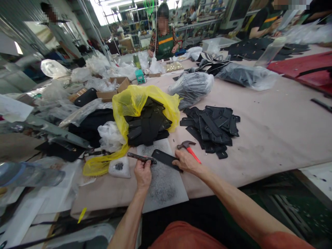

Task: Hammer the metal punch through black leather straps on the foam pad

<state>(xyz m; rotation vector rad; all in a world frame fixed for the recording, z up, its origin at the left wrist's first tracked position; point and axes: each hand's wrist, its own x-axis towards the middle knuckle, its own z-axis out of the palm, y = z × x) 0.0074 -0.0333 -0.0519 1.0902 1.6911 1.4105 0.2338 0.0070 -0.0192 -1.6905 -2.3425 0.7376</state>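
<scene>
- Speckled white board (166,190): landmark.
- Left hand (143,174) over board's left side, fingers closed on slim dark tool (137,157).
- Right hand (186,162) at board's right edge, clamped on right end of black strip (164,157); strip is over board.
- Strip looks light, semi-stiff, smooth, not fragile; grip end or long edges.
- Claw hammer (193,154) right of board.
- Strip pile (212,126) beyond, right of board.
- Yellow bag (127,98) past board's far edge.

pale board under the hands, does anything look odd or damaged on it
Yes: the pale board is thickly speckled with dark marks, dense toward its near end, on the near side of the black strip in the right hand. They stand out against its paler margins; dents or loose bits, I cannot tell.
</scene>
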